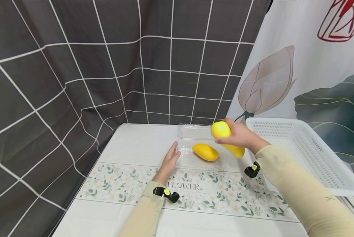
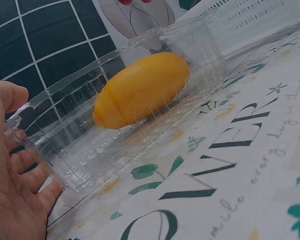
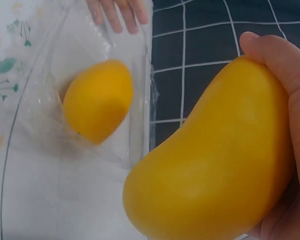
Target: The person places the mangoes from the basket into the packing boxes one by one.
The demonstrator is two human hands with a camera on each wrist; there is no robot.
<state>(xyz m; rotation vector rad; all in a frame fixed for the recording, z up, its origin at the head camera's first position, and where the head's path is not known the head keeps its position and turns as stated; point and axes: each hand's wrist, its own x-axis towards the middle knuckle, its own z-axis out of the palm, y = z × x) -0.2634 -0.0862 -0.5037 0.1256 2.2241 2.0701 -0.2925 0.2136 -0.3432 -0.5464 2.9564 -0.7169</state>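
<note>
My right hand (image 1: 236, 133) grips a yellow mango (image 3: 210, 165) above the right end of a clear plastic container (image 1: 184, 161). Its thumb (image 3: 262, 47) lies along the upper part of the fruit, and the palm side of the mango is hidden. A second mango (image 1: 205, 152) lies on its side inside the container. At the container's left end, my left hand (image 1: 169, 161) rests with its fingers (image 2: 32, 175) against the outer wall. The left thumb (image 2: 12, 95) stands above the rim. The container's clear lid (image 1: 194, 131) is folded back toward the curtain.
To the right stands a white perforated plastic basket (image 1: 328, 158), close beside my right forearm. A white tablecloth (image 1: 144, 141) with a floral band covers the table. A dark grid-patterned curtain (image 1: 156, 59) hangs behind and left; a white flower-printed curtain (image 1: 307, 62) hangs at right.
</note>
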